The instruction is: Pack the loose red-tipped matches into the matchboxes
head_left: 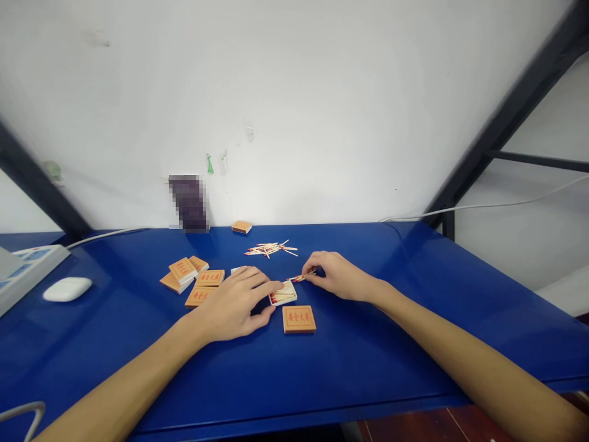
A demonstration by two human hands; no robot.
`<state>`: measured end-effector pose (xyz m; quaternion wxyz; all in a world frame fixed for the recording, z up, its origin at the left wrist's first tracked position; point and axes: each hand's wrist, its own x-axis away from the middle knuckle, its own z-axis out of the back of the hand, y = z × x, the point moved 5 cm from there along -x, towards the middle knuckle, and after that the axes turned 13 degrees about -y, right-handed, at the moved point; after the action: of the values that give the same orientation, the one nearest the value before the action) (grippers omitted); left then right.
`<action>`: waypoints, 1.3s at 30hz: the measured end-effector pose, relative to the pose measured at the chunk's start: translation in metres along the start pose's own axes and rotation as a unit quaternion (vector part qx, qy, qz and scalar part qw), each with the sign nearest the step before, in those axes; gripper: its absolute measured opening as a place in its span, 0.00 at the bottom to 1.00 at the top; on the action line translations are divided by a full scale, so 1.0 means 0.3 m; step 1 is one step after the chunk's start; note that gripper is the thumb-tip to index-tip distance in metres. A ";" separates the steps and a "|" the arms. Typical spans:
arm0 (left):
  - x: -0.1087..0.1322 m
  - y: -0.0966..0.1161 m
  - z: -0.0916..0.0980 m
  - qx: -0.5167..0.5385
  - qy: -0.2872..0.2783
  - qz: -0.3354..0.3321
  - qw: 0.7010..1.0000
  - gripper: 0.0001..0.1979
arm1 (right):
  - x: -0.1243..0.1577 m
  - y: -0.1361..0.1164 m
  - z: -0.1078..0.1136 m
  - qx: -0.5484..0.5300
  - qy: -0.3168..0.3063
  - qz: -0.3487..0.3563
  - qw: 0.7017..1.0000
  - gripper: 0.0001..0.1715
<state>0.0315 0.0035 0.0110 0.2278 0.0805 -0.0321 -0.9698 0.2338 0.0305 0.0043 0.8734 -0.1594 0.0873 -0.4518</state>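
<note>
In the head view my left hand (234,304) grips a small white matchbox tray (289,298), thumb at its near side and index finger over its far left corner. Red-tipped matches lie inside the tray. To the right, my right hand (335,274) pinches a few matches (297,278), their red heads pointing left, just beyond the tray's far right corner. A loose pile of matches (269,248) lies farther back. Closer to me, an orange matchbox (299,319) with red characters rests flat. Part of a white object (237,269) shows behind my left fingers.
Several orange matchboxes (183,269) are grouped left of my left hand, and a single matchbox (242,227) stands near the wall. A white earbud case (67,289) and a power strip (34,270) lie on the blue table (391,362). A dark pixelated object (189,204) leans at the wall.
</note>
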 end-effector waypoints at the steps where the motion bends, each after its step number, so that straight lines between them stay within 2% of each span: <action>1: 0.001 -0.001 -0.001 0.001 -0.001 0.001 1.000 0.16 | 0.000 -0.001 -0.002 0.011 0.002 0.002 1.000 0.08; 6: 0.000 -0.002 -0.005 -0.002 -0.001 0.004 1.000 0.16 | -0.002 -0.021 -0.016 0.079 0.020 0.034 0.996 0.09; 10: -0.003 -0.004 -0.003 -0.011 0.008 0.011 1.000 0.21 | 0.012 -0.059 -0.001 0.139 0.066 0.054 0.987 0.11; 14: -0.003 -0.008 0.002 -0.011 0.023 0.032 0.999 0.24 | 0.034 -0.113 0.021 0.134 0.112 0.076 0.982 0.13; 19: -0.007 0.001 -0.003 -0.004 0.029 0.028 0.999 0.25 | 0.032 -0.152 -0.006 0.099 0.090 0.117 0.984 0.12; 27: -0.016 0.024 -0.010 -0.008 0.037 0.000 0.999 0.25 | 0.020 -0.169 -0.025 0.094 0.094 0.139 0.981 0.08; 39: -0.021 0.010 -0.023 0.002 0.032 0.005 0.999 0.24 | 0.002 -0.151 -0.045 0.012 0.048 0.114 0.992 0.07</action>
<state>0.0396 0.0034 0.0053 0.2333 0.1122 -0.0268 -0.9655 0.1958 0.0028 0.0077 0.9160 -0.1162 0.1410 -0.3573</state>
